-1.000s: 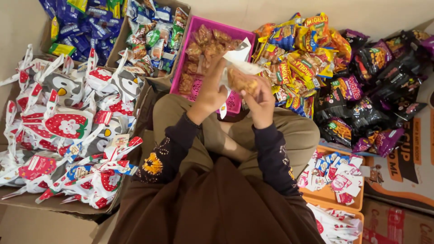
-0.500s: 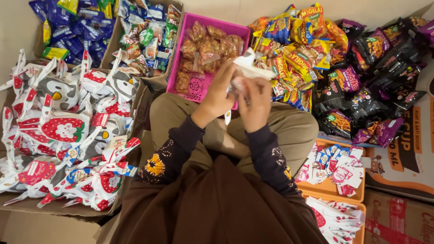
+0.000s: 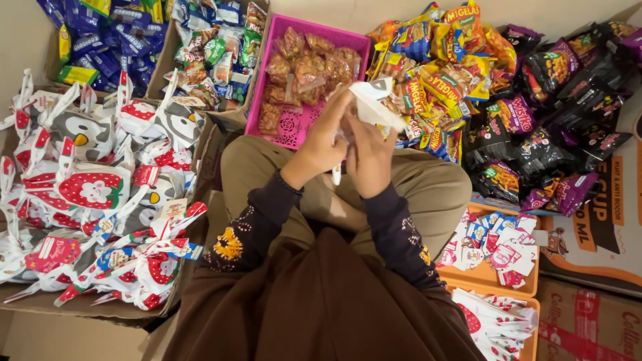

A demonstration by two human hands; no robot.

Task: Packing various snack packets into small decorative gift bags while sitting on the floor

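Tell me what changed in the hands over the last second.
The brown snack seen earlier is now hidden inside the white bag. The left hand and right hand have closed together on it. The pink basket and snack piles stayed put.

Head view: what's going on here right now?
A person sits cross-legged among heaps of snacks. Both hands, the left hand and the right hand, are closed together on a white gift bag held up over the lap, in front of a pink basket of clear-wrapped brown snacks. A cardboard box on the person's left holds tied strawberry and penguin print bags. Yellow and black snack packets are piled on the right.
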